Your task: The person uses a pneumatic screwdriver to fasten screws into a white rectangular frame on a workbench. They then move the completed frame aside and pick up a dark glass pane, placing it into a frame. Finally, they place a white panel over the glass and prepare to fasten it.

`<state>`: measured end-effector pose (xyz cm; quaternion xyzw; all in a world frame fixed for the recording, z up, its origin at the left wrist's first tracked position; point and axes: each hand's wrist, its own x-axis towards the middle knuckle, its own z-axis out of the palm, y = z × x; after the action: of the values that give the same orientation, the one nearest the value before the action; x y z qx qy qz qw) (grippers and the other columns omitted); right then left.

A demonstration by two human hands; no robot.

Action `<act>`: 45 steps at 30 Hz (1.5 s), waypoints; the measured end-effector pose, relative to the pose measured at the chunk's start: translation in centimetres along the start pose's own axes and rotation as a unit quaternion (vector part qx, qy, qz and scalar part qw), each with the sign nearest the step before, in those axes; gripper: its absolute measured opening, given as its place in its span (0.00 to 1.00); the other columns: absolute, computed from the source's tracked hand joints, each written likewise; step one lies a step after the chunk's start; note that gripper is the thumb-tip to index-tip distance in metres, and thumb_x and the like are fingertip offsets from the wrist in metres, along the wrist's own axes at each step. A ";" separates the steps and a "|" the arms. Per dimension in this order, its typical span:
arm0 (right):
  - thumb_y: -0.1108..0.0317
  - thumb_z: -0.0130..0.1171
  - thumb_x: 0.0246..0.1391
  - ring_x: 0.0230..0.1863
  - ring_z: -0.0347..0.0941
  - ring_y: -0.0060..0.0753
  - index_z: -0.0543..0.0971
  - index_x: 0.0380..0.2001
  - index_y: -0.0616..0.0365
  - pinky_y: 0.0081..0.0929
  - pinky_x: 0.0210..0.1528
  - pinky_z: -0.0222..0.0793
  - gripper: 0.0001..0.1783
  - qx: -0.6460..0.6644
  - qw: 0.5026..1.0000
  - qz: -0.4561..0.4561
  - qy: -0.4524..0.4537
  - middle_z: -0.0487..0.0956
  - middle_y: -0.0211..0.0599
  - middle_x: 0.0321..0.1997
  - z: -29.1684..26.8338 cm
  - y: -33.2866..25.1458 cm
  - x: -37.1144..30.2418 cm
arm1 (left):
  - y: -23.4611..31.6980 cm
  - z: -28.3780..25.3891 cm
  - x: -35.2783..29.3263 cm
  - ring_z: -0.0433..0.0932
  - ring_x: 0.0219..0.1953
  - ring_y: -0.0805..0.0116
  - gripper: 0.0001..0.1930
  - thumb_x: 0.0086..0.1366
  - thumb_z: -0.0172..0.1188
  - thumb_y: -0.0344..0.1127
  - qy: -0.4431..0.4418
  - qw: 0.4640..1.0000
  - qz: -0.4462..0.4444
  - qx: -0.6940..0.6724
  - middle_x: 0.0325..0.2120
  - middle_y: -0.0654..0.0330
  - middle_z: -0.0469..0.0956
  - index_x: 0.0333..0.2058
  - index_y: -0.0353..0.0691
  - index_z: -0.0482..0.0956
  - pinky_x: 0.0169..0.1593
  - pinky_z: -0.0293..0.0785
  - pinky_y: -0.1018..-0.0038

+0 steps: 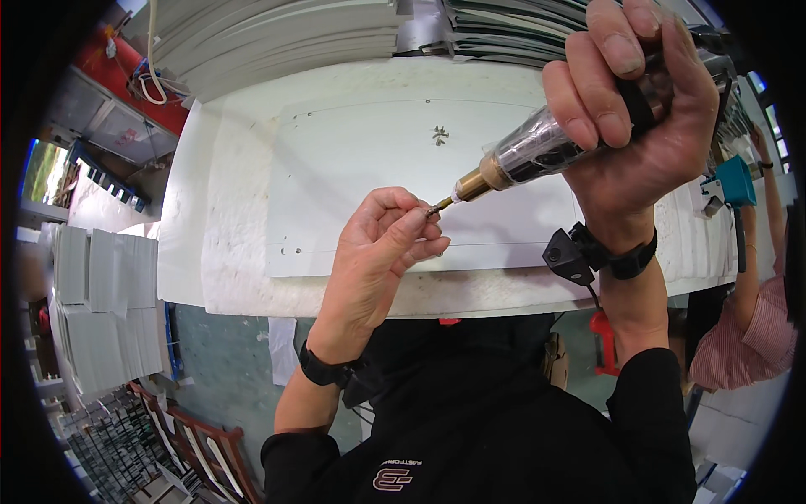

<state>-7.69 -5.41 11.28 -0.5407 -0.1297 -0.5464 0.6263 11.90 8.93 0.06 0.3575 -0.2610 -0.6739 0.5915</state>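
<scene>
My right hand [651, 134] is wrapped around an electric screwdriver [537, 144] with a clear-wrapped body and a brass-coloured nose. The tool slants down to the left over a flat white panel [353, 160]. At the tip of its bit, my left hand [378, 235] pinches a small dark screw [431, 213] between thumb and fingers; the fingers partly cover it. Bit and screw appear to touch, above the panel's surface. Beyond them a little heap of loose screws [440, 134] lies on the panel. Small holes or fittings [298, 250] show near the panel's edges.
The panel rests on a pale padded table [231, 218]. Tall stacks of sheets [277, 42] and dark-edged sheets [512, 34] stand along the far side. More stacked panels [109, 277] stand at left. At right, a person in a striped sleeve [747, 336] works near a teal tool [735, 181].
</scene>
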 end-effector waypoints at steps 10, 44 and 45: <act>0.56 0.41 0.76 0.13 0.66 0.24 0.71 0.43 0.57 0.28 0.15 0.69 0.16 0.015 1.000 0.016 0.021 0.77 0.35 0.32 0.9 0.0 -0.1 | 0.1 -0.1 -0.2 0.82 0.40 0.72 0.08 0.74 0.60 0.32 -0.014 1.000 -0.001 -0.019 0.38 0.60 0.77 0.46 0.40 0.72 0.49 0.86 0.72; 0.64 0.68 0.58 0.24 0.74 0.17 0.79 0.25 0.58 0.16 0.29 0.69 0.13 -0.183 0.895 0.407 0.008 0.79 0.30 0.22 6.5 -0.7 0.6 | -1.6 0.3 -1.9 0.78 0.48 0.55 0.14 0.66 0.59 0.19 0.025 0.786 0.230 0.574 0.43 0.57 0.85 0.49 0.38 0.76 0.53 0.71 0.62; 0.64 0.68 0.58 0.24 0.75 0.17 0.79 0.24 0.58 0.16 0.30 0.69 0.13 -0.189 0.889 0.417 0.017 0.79 0.29 0.22 6.7 -1.0 0.9 | -1.6 0.3 -1.8 0.78 0.48 0.55 0.14 0.66 0.59 0.19 0.022 0.784 0.233 0.575 0.42 0.57 0.85 0.49 0.38 0.76 0.53 0.71 0.62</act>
<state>-5.29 -0.24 15.00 -0.6437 0.2247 -0.2583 0.6844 10.80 10.97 -0.69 0.5743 -0.6625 -0.2321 0.4212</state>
